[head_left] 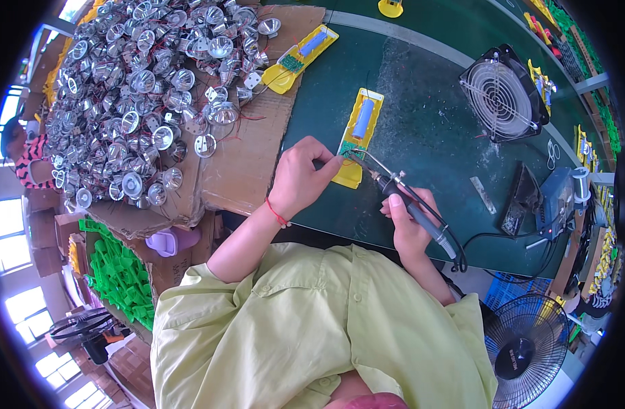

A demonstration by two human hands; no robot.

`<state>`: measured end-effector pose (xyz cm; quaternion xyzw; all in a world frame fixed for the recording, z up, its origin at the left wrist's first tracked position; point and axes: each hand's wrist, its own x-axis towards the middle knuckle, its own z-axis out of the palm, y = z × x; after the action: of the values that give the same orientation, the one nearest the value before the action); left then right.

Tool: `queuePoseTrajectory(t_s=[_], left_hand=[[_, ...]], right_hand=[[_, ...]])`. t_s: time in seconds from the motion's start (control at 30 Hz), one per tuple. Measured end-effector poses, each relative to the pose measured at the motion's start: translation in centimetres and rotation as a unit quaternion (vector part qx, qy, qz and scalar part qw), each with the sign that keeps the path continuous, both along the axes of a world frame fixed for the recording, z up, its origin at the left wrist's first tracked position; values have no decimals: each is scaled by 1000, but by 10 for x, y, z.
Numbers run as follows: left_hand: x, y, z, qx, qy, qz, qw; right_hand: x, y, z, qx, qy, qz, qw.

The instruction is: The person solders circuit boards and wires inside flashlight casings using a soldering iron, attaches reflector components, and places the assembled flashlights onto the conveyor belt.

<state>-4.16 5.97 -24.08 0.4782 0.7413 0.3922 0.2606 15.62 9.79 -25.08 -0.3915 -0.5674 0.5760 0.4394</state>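
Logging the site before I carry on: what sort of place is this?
Probably an electronics assembly workshop: the right hand holds a soldering iron by a green circuit board in a yellow casing, and a heap of silvery reflector cups lies on cardboard.

Electronics assembly workshop, by the look. Green bench (421,88); reflectors (130,121) heaped at ten o'clock, loose green parts (121,273) at eight, both in bulk. Casing (348,176) with circuit board (350,146) at one; soldering iron (423,220) and solder spool (581,184) at three. Stacked cartons (43,233) and windows (8,221) toward nine; second person (33,161) there too, in stripes.
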Motion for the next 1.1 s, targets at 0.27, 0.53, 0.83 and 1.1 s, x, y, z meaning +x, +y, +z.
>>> queuePoseTrajectory(t_s=[0.27, 0.53, 0.83, 1.1], left_hand=[[0, 2, -3, 5, -3, -3, 1000], [-3, 0, -5, -1, -6, -2, 1000], [-6, -8, 15, 210, 91, 2, 973], [-11, 33, 15, -77, 38, -102, 991]], right_hand=[[3, -2, 2, 12, -10, -6, 1000], [21, -3, 5, 1, 39, -38, 999], [27, 7, -3, 17, 22, -72, 997], [47, 27, -8, 9, 5, -90, 996]])
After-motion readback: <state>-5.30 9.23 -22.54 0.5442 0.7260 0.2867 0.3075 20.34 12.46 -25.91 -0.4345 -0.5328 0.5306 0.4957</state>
